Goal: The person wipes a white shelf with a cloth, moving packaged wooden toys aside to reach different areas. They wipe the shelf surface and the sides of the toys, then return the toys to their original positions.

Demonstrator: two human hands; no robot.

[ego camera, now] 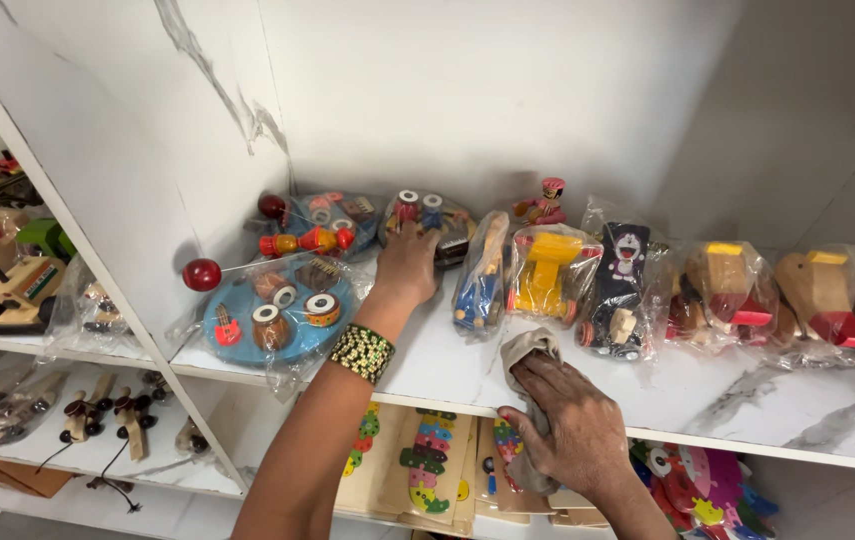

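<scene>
Our left hand (409,262) grips the bagged toy set (427,222): slippery wrap, so hold its rigid rim. Our right hand (567,420) clutches a soft cloth (525,352) on the shelf (707,400).

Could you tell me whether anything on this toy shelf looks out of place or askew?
Mostly orderly. The blue toy car in its clear bag leans tilted against the yellow toy, and one small pink figure stands unbagged behind the row. The left hand rests on a bagged toy; the right hand presses a cloth.

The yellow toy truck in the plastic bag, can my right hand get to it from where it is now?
Probably yes. The right hand presses a cloth on the shelf just in front of the yellow toy truck, with bare shelf between them; it would have to let go of the cloth first.
</scene>
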